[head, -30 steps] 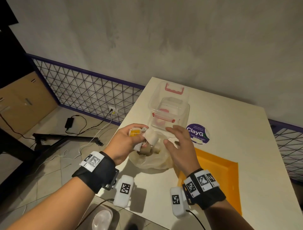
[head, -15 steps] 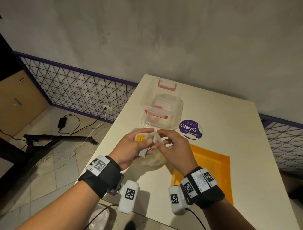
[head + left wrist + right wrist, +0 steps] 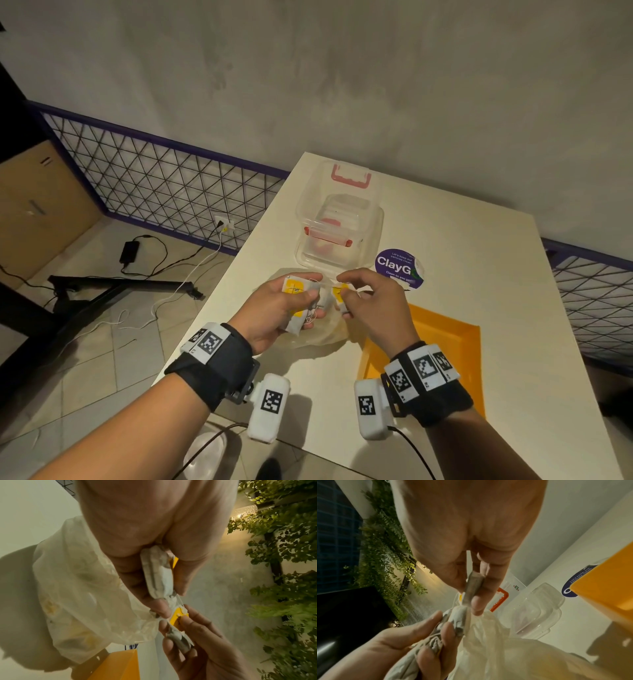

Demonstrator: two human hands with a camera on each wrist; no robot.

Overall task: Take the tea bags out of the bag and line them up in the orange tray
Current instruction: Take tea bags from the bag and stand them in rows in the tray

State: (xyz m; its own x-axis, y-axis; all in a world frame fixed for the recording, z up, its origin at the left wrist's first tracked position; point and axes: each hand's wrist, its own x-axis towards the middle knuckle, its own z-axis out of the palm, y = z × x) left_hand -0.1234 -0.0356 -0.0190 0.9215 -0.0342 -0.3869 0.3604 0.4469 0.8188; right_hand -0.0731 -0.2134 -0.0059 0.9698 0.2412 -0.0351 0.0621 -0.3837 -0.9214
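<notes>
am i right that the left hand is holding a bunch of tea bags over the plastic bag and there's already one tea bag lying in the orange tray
Not quite. The left hand does hold a bunch of tea bags over the plastic bag, but the head view shows no tea bag in the visible part of the orange tray; the right hand pinches one.

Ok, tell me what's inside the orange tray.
The visible part of the orange tray holds no tea bags; they are in the left hand and right hand. The right wrist covers the tray's near left corner, so that corner can't be checked.

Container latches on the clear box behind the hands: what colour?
Red, on the clear plastic container; the head view shows its latches best.
</notes>
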